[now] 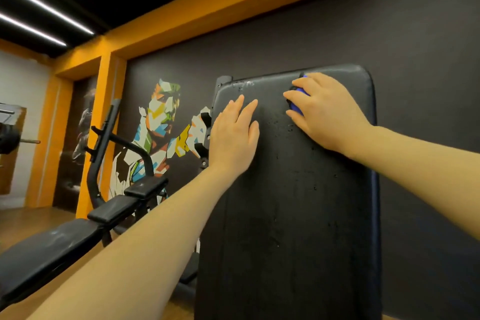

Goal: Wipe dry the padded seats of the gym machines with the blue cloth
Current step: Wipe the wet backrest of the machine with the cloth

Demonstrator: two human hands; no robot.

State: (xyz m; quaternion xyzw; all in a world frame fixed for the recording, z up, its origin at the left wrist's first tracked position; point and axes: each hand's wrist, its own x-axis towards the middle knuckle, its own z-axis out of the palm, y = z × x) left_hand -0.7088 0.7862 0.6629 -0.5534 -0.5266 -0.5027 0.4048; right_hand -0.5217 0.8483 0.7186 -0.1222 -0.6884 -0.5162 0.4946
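A: Status, left to right?

B: Far left, the flat bench (49, 247) sat well away from both hands. Dull streaks on its pad; wet or dry, couldn't tell. Nobody was on it, so I'd count it as possibly still to do.

A: Left hand?

B: Left hand (233, 135) lay flat on the upright black pad (291, 202), fingers straight, gripping nothing. Looked like bracing.

A: The pad itself?

B: Droplets showed near the top edge and scattered down the middle. Not dry yet. Lower half too dark to judge.

A: Cloth?

B: Blue cloth (298, 101) was bunched under the right hand (327, 114), near the pad's upper right corner. Fingers curled over it, pressing it to the pad. Only a small blue patch showed past the fingers.

A: So progress?

B: My read: early on this pad, wipe at the top, most of the surface left.
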